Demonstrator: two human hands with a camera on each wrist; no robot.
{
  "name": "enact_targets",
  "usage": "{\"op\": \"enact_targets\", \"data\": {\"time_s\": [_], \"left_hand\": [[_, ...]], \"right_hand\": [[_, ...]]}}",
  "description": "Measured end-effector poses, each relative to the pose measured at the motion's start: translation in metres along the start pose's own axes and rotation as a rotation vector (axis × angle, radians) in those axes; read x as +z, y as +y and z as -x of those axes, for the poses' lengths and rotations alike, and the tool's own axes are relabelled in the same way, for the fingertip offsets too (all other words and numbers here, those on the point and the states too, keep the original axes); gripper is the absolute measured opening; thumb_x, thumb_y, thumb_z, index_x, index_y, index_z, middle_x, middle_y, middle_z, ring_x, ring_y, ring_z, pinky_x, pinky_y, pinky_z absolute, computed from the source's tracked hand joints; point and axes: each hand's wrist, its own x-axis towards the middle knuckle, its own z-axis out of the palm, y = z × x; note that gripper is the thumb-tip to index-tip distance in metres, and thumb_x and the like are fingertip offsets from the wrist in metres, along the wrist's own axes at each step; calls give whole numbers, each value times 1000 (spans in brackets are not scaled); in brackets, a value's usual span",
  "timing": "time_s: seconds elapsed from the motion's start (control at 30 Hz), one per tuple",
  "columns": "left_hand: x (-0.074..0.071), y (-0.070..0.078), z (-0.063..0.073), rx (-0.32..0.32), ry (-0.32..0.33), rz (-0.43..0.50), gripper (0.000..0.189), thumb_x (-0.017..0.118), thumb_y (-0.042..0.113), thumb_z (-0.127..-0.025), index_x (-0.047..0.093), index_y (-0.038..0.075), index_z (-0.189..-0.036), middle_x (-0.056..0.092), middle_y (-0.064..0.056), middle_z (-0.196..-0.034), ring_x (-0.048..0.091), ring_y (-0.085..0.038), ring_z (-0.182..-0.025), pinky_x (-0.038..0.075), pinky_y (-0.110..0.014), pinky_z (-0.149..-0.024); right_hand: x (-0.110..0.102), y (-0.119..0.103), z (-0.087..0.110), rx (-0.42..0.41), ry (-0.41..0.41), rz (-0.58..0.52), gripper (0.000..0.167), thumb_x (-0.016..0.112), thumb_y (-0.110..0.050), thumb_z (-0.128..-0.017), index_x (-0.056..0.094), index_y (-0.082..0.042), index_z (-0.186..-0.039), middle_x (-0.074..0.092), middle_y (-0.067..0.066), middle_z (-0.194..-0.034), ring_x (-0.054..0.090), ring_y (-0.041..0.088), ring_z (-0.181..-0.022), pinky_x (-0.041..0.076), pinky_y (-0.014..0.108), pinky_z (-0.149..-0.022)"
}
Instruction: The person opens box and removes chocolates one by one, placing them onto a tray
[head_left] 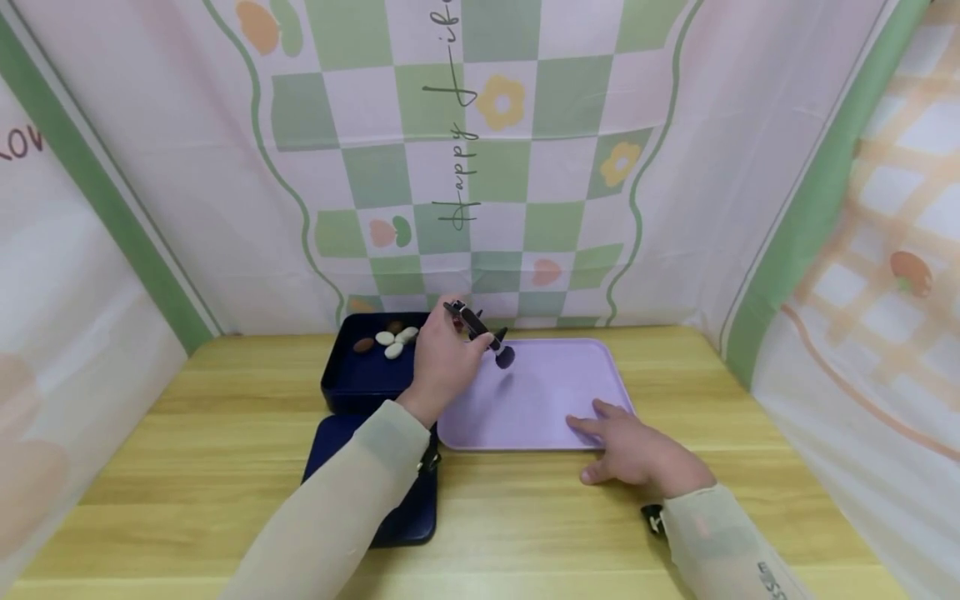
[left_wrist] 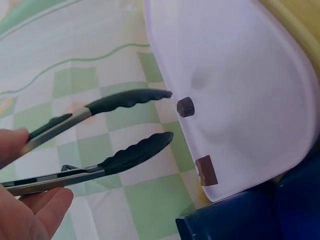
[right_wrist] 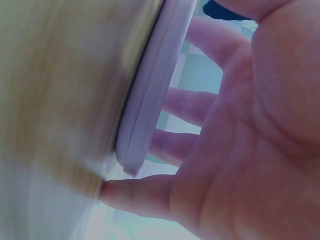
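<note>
My left hand [head_left: 444,360] holds a pair of tongs [head_left: 476,323] with black scalloped tips, above the left part of a lilac tray [head_left: 555,404]. In the left wrist view the tips of the tongs [left_wrist: 137,150] stand apart with nothing between them. On the tray there lie a small dark ridged piece [left_wrist: 185,107] and a brown rectangular piece [left_wrist: 206,170]; the head view hides both. With fingers spread, my right hand [head_left: 633,450] rests at the tray's front right corner. One fingertip [right_wrist: 107,191] is by the wooden surface.
Left of the tray stands a dark blue box [head_left: 330,387] with several white and brown oval pieces [head_left: 393,350] in it. A flat dark blue lid [head_left: 416,521] lies in front, partly under my left forearm. Patterned cloth [head_left: 495,167] hangs behind the wooden table [head_left: 225,450].
</note>
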Motion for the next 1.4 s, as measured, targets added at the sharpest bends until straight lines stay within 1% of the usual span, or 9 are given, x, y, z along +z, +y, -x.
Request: {"op": "enact_targets", "data": {"time_s": [0.2,0.4,0.6,0.8,0.93,1.07,1.2,1.3,1.4], "left_hand": [[8,-6,1,-41,13,-19,40,86,17,-80,53,13,-104,64,-7,-89,60,-22,-80,50,-39,-71],[16,-11,2,-77,12,-29,45,88,15,-78,56,12,-109,63,-4,-84,61,-21,-76,50,-39,-70],[22,-14,5,-70,1,-26,46,87,15,-78,55,12,-111,60,-3,-82,59,-19,-72,50,-37,-66],[26,-14,3,-69,-6,-12,47,87,15,-79,55,12,-113,63,-10,-87,56,-20,-71,48,-37,-64],[24,-11,2,-107,2,50,49,88,13,-78,56,10,-115,65,-8,-90,60,-20,-78,50,-36,-69],[10,-5,-3,-180,20,175,50,88,15,-77,57,9,-116,65,-2,-93,63,-18,-85,52,-35,-74],[-19,6,-13,-209,37,300,60,88,20,-78,55,9,-127,63,-6,-100,63,-22,-88,54,-36,-75],[-43,11,-23,-176,81,361,67,87,20,-79,52,7,-135,62,-10,-104,62,-26,-92,53,-37,-78],[-65,10,-33,-101,131,366,68,86,18,-80,51,4,-137,60,-12,-104,59,-29,-92,50,-37,-79]], "right_hand": [[0,0,0,1,1,0,83,86,-37,-75,52,-12,-146,21,39,-152,20,59,-137,22,69,-106],[-1,-1,0,1,0,-2,82,86,-36,-75,52,-12,-146,21,39,-152,20,58,-137,22,69,-107],[-1,-1,0,2,-4,-2,82,86,-37,-75,52,-12,-146,21,39,-152,20,58,-137,22,68,-107],[-1,-1,1,2,0,-5,82,86,-36,-75,52,-12,-146,20,39,-152,20,58,-137,21,69,-107],[-1,-1,1,6,3,-2,82,86,-36,-75,52,-12,-146,21,38,-152,20,58,-138,21,68,-107],[-2,-3,0,12,-5,0,83,86,-38,-74,52,-13,-146,20,38,-152,19,58,-138,21,69,-107],[-3,-4,1,16,-8,0,83,86,-38,-74,52,-13,-146,20,38,-152,19,58,-137,22,69,-106],[-3,-4,1,14,-5,0,83,86,-38,-74,52,-13,-146,20,38,-152,19,58,-138,22,69,-107],[-3,-4,2,6,-2,7,83,86,-38,-74,52,-12,-146,20,39,-152,19,58,-138,22,69,-106]]}}
